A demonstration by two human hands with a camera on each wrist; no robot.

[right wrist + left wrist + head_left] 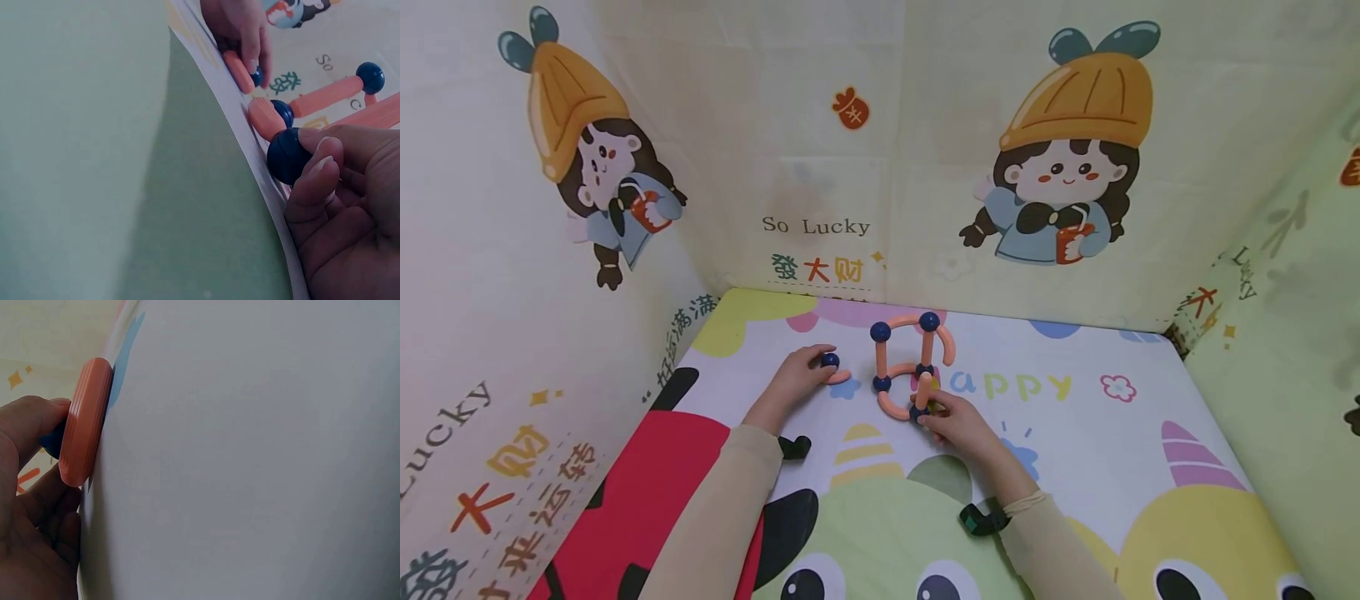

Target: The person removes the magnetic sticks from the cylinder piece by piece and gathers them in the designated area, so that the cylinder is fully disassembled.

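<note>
Left of the frame, my left hand (792, 379) pinches a dark blue ball (830, 360) between thumb and fingers. A curved orange rod (87, 422) is joined to that ball and lies right at the table surface. My right hand (958, 425) pinches another blue ball (289, 156) at the near bottom corner of a construction of orange magnetic rods and blue balls. Two upright rods (882, 358) join its bottom to two top balls (928, 322). One curved rod (949, 346) hangs from the right top ball. Another straight rod (924, 390) rises from the near ball.
The table is covered by a cartoon-printed cloth (1060, 442). Behind it and at both sides stand cream fabric walls (917, 208) with printed figures and lettering. A black wrist camera (983, 518) is strapped on the right wrist.
</note>
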